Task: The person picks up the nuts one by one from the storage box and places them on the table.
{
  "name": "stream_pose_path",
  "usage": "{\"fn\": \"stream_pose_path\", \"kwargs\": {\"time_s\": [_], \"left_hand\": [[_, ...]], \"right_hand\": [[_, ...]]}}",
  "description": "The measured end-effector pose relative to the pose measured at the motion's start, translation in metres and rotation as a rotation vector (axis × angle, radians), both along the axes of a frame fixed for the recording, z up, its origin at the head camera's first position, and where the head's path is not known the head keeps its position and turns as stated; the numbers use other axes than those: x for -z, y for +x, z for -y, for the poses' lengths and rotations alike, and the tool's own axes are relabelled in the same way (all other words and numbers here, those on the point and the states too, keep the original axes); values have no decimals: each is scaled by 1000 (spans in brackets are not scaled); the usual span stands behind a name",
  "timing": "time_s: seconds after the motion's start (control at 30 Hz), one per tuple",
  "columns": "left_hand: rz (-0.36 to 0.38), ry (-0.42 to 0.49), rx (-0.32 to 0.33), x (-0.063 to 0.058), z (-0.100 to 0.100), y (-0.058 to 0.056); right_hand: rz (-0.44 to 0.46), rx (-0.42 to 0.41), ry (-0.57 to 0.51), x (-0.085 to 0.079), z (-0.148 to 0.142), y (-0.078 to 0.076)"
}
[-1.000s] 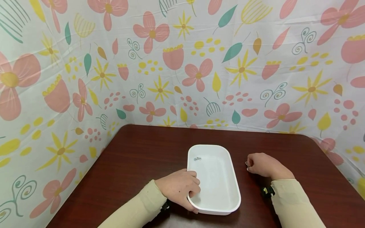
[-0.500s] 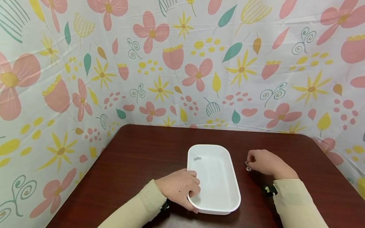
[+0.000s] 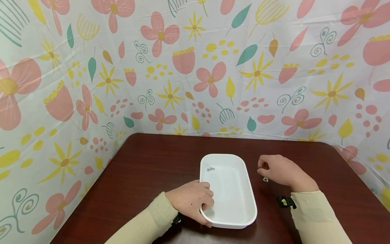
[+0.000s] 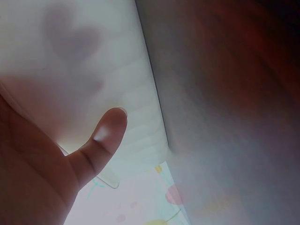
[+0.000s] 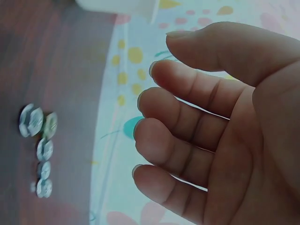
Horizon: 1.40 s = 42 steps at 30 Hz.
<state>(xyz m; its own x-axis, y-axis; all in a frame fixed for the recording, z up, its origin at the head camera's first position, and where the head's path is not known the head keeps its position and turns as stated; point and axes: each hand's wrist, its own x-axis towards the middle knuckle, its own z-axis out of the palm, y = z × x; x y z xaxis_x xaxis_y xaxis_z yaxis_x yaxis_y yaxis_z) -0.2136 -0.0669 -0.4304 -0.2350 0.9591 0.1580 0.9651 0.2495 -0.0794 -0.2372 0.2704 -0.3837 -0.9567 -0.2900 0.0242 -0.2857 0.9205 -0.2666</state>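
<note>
My left hand [image 3: 192,202] grips the near-left wall of a white rounded tray [image 3: 251,200], its fingers curled over the rim. In the left wrist view the thumb [image 4: 110,131] lies against the pale outer side of the tray. A small cluster of shiny metal pieces [image 3: 210,169] lies inside, near the far-left corner. My right hand [image 3: 281,171] hovers to the right of the tray, fingers loosely curled. The right wrist view shows nothing between thumb and index tips. A small ring-shaped metal piece [image 3: 265,180] lies beneath this hand; several round metal pieces [image 5: 44,149] show there.
A dark reddish-brown table [image 3: 158,159] bears everything. Behind and to the left hangs a white sheet [image 3: 195,81] printed with flowers and leaves. Both wrists wear dark straps, the right one [image 3: 286,202] with a yellowish part.
My right hand has risen slightly and shifted left, toward the tray. One of the two ring-shaped pieces seen beside its fingertips no longer shows in the head view. The left hand and tray hold still.
</note>
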Motion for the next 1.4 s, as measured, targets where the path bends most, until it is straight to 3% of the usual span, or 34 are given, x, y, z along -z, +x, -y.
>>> {"fn": "stream_pose_path", "kwargs": {"time_s": [0.23, 0.47, 0.8, 1.4], "left_hand": [[3, -4, -7, 1, 0, -1], [24, 0, -2, 3, 0, -1], [26, -4, -5, 4, 0, -1], [27, -20, -12, 1, 0, -1]], "right_hand": [[-14, -27, -25, -14, 19, 10], [-67, -80, -25, -17, 32, 16], [-58, -102, -27, -24, 53, 21], [-29, -222, 21, -26, 104, 1]]}}
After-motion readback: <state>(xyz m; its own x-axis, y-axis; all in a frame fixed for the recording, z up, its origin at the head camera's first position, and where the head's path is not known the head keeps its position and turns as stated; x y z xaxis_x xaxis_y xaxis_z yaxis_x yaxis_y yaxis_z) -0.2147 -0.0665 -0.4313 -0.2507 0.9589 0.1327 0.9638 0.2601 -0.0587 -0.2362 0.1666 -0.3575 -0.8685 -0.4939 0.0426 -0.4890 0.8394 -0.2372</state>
